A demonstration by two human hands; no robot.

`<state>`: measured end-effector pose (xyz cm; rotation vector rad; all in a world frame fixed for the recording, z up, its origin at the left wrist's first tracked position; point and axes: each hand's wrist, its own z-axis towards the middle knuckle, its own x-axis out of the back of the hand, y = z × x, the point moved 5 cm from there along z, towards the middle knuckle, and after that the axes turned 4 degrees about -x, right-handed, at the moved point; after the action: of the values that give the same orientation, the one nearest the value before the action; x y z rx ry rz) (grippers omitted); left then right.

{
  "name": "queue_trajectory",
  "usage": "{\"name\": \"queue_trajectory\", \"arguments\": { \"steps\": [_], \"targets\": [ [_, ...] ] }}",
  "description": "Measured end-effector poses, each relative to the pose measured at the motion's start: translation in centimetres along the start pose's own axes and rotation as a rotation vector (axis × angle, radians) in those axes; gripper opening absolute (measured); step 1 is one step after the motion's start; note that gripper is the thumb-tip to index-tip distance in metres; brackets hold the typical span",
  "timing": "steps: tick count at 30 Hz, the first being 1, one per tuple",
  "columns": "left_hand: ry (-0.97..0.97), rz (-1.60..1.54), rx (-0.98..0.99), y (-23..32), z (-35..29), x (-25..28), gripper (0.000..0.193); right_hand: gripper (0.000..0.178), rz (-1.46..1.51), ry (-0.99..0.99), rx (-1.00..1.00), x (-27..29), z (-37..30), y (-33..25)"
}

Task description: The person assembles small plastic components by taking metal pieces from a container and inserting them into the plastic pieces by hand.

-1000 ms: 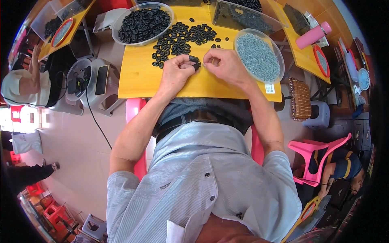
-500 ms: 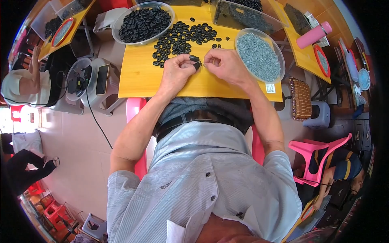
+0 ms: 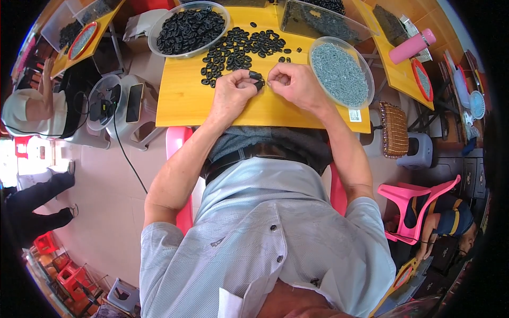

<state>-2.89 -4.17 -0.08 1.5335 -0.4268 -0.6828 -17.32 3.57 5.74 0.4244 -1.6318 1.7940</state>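
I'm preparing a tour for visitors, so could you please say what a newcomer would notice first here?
Probably the bright yellow table at upper middle, where the left hand holds a small black piece close to the right hand. Black oval pieces fill a clear bowl at the table's far left, and silvery-grey metal pieces fill another at its right. A pink bottle farther right also stands out.

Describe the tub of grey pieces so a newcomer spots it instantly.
Start at the yellow table, top centre of the view. On its right side, beside the right hand, sits a clear round tub. Thin grey pieces fill it, whereas the round bowl at the far left holds black oval parts.
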Motion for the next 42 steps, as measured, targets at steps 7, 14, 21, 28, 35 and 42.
{"name": "queue_trajectory", "arguments": {
  "steps": [7,14,21,28,35,42],
  "targets": [
    [-0.002,-0.037,-0.006,-0.2,0.0,0.0,0.015,0.011,0.045,-0.034,-0.075,-0.4,0.0,0.7],
    [0.003,-0.028,0.021,0.2,-0.1,-0.1,0.015,0.012,0.110,-0.004,-0.084,-0.6,0.0,1.3],
    [0.008,0.047,-0.006,-1.1,0.4,0.5,0.018,0.009,0.068,-0.013,-0.093,-0.7,-0.2,0.5],
    [0.004,0.057,-0.002,-0.6,0.1,0.3,0.017,0.010,0.043,0.027,-0.059,-0.6,-0.4,0.1],
    [0.026,0.018,-0.040,-0.7,0.2,0.2,0.014,0.011,0.405,-0.042,-0.207,-1.7,-0.1,1.7],
    [0.064,-0.054,-0.044,-1.1,0.4,0.5,0.015,0.011,0.552,-0.086,-0.252,-1.7,0.0,2.0]
  ]
}}
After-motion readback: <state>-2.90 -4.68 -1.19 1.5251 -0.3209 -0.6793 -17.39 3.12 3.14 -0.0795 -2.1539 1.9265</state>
